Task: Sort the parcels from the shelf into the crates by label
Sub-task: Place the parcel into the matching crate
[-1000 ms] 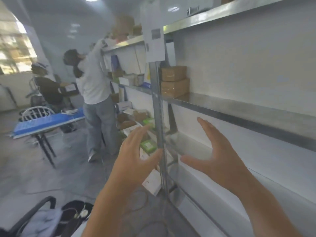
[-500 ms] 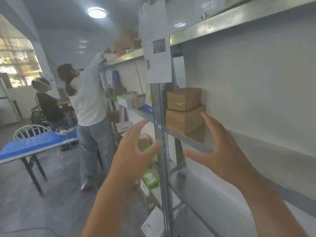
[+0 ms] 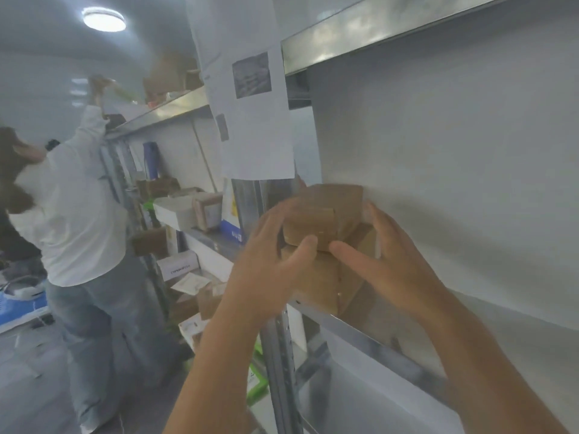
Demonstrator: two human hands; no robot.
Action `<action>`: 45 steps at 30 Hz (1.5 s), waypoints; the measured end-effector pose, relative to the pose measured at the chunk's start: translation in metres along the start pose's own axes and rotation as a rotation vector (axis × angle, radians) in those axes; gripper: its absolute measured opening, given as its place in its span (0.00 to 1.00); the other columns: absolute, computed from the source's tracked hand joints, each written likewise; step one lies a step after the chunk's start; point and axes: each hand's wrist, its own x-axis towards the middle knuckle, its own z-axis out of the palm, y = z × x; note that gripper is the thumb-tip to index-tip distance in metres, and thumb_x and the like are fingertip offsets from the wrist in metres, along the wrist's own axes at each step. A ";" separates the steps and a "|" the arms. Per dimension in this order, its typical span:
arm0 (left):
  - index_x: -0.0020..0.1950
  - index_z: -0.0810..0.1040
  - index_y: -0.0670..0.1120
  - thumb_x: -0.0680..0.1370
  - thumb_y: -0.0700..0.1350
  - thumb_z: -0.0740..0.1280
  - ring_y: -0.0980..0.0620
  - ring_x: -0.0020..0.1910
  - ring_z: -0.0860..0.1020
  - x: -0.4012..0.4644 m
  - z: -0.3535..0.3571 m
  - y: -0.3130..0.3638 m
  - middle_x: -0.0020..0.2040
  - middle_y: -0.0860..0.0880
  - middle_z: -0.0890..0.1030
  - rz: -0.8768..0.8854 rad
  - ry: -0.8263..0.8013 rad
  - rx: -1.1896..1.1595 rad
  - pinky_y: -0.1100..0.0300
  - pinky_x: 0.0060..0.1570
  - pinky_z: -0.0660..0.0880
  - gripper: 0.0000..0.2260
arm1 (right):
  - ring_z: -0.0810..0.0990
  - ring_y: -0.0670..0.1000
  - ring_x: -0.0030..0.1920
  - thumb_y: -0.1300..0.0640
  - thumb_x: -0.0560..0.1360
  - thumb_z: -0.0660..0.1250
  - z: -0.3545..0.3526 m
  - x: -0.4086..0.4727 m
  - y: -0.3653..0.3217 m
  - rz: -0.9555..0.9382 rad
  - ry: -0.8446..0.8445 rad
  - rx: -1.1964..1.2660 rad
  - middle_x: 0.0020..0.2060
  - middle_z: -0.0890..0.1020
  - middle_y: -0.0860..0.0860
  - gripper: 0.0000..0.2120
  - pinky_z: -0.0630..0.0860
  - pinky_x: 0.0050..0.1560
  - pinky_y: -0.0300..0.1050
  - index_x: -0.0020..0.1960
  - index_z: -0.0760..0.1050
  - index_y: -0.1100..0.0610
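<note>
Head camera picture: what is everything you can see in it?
Boxes: two, brown, stacked on the shelf, top one between both hands.
Shelf: one, grey metal, right side.
Paper: one, white, hanging on the post.
Post: one, grey metal, middle.
Far parcels: several, brown and white, left shelves.
Person: one, white top, reaching up, left.
Lamp: one, white, ceiling.
Left hand: holds the top box.
Right hand: holds the top box.
</note>
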 end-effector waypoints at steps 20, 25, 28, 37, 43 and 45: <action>0.81 0.63 0.64 0.80 0.57 0.64 0.68 0.52 0.80 0.082 0.026 -0.016 0.66 0.66 0.77 0.035 -0.245 -0.359 0.68 0.46 0.77 0.28 | 0.83 0.44 0.49 0.41 0.79 0.64 -0.002 0.029 -0.015 0.075 0.342 0.151 0.55 0.82 0.49 0.18 0.76 0.41 0.33 0.68 0.76 0.39; 0.81 0.63 0.61 0.76 0.45 0.70 0.66 0.57 0.77 0.062 0.062 0.011 0.67 0.66 0.71 0.217 -0.373 -0.511 0.70 0.48 0.79 0.34 | 0.82 0.46 0.41 0.53 0.77 0.68 -0.044 -0.028 -0.025 0.069 0.469 0.009 0.42 0.83 0.47 0.26 0.76 0.38 0.32 0.73 0.71 0.36; 0.74 0.68 0.63 0.75 0.32 0.68 0.67 0.61 0.76 0.043 0.092 0.034 0.65 0.61 0.71 0.278 -0.406 -0.609 0.68 0.53 0.79 0.35 | 0.84 0.44 0.44 0.54 0.75 0.70 -0.069 -0.066 -0.010 0.155 0.491 -0.135 0.50 0.83 0.43 0.30 0.77 0.39 0.32 0.74 0.68 0.37; 0.58 0.75 0.41 0.81 0.39 0.62 0.60 0.56 0.82 -0.077 0.163 0.138 0.58 0.49 0.84 0.010 -0.761 -1.013 0.53 0.57 0.80 0.07 | 0.82 0.38 0.44 0.54 0.81 0.64 -0.173 -0.247 0.005 0.228 0.675 0.098 0.39 0.84 0.41 0.05 0.77 0.35 0.30 0.51 0.77 0.44; 0.72 0.71 0.60 0.82 0.51 0.69 0.57 0.60 0.82 -0.210 0.201 0.239 0.65 0.52 0.80 0.121 -0.911 -1.085 0.49 0.57 0.83 0.20 | 0.82 0.34 0.54 0.44 0.79 0.67 -0.215 -0.383 -0.025 0.261 0.997 0.021 0.50 0.85 0.33 0.07 0.77 0.52 0.37 0.55 0.72 0.42; 0.76 0.66 0.67 0.79 0.44 0.68 0.53 0.69 0.77 -0.255 0.214 0.266 0.71 0.56 0.76 0.255 -0.920 -1.074 0.54 0.59 0.82 0.29 | 0.77 0.42 0.69 0.45 0.77 0.67 -0.231 -0.434 -0.028 0.270 0.979 0.003 0.65 0.80 0.38 0.19 0.78 0.63 0.50 0.66 0.69 0.35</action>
